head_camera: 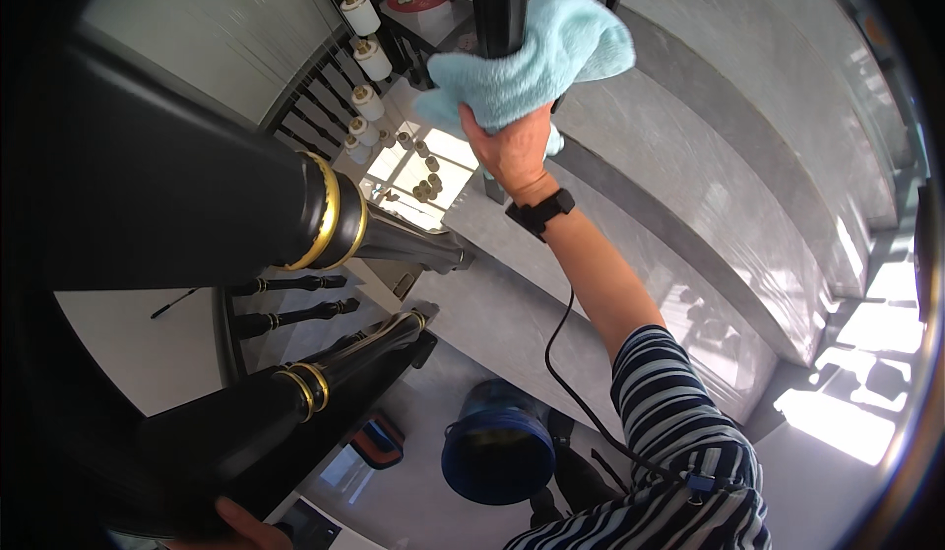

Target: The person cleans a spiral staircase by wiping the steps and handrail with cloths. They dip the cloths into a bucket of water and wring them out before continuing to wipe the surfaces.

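Observation:
My right hand (513, 147), with a black band on the wrist, grips a light blue cloth (531, 62). The cloth is bunched against the lower part of a black baluster (502, 3) and hides part of it. At the bottom left, my left hand (251, 528) shows only in part, its thumb against the dark stair railing; its other fingers are hidden. Between the hands stand thick black balusters (221, 417) with gold rings (325, 210).
Grey stone steps (709, 144) curve up on the right. A blue bucket (498, 454) stands below me, beside an orange-and-dark object (376, 441). A black cable (561, 365) hangs by my arm. White pendant lamps (362, 14) hang beyond the railing, above a lower floor.

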{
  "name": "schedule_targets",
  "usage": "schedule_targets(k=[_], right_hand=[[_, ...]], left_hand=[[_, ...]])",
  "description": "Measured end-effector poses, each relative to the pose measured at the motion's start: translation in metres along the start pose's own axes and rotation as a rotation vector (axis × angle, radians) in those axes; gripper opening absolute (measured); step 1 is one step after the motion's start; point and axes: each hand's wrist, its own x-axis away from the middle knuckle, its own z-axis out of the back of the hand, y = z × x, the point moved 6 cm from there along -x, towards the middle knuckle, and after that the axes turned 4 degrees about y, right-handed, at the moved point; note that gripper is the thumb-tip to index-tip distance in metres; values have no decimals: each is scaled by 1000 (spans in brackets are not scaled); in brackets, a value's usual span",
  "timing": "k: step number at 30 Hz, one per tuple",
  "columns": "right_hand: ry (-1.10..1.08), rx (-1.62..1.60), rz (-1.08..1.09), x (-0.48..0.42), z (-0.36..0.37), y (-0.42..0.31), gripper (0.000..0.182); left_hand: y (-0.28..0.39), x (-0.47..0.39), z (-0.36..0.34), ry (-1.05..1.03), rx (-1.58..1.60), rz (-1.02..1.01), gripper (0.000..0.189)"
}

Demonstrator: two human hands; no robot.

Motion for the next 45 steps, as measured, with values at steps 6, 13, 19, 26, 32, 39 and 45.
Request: schedule_targets(k=[6, 13, 19, 26, 32, 39, 45], right_hand=[[-370, 12, -615, 178, 7, 69, 67], [-379, -271, -748, 106, 42, 26, 70], [-149, -229, -86, -128, 102, -66, 58], [-107, -716, 323, -185, 80, -196, 67], [-272, -454, 116, -22, 48, -203, 48], [-599, -443, -791, 131, 134, -137, 37], [-482, -669, -1433, 218, 300, -209, 29]], left_hand=[[2, -6, -2, -95, -117, -36, 89], [0, -6, 6, -126, -406, -15, 71], [-2, -2, 2, -129, -413, -52, 73], [11, -9, 4, -115, -375, -91, 71], [16, -14, 5, -11, -374, -159, 68], [17, -11, 15, 33, -319, -185, 74], [12, -7, 24, 23, -204, -196, 85]])
